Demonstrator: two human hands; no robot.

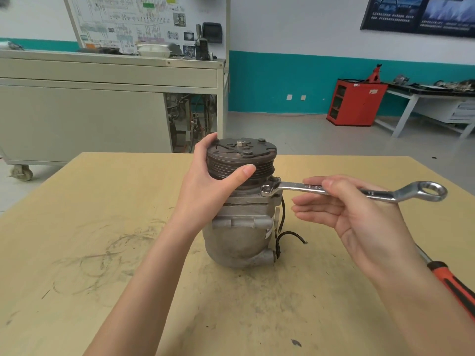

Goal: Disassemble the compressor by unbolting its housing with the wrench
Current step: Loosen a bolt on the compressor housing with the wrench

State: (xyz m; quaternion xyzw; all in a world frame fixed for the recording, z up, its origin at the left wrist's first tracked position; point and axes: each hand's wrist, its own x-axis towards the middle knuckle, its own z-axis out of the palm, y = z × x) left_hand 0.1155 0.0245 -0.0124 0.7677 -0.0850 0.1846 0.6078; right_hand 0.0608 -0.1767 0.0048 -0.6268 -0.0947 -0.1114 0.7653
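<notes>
Scuffed table (84, 286), ribbed pulley (261, 167), wrench (295, 187) seemingly seated

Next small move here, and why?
Probably pull the wrench round to crack the bolt loose: its small ring sits on that housing bolt under the pulley, the right hand pinches the shaft, and the left hand grips the pulley, steadying the compressor.

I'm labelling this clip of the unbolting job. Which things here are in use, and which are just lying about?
In use: compressor, gripped by the left hand; wrench, pinched by the right hand.
Lying about: screwdriver, red cabinet, grey cart.
</notes>
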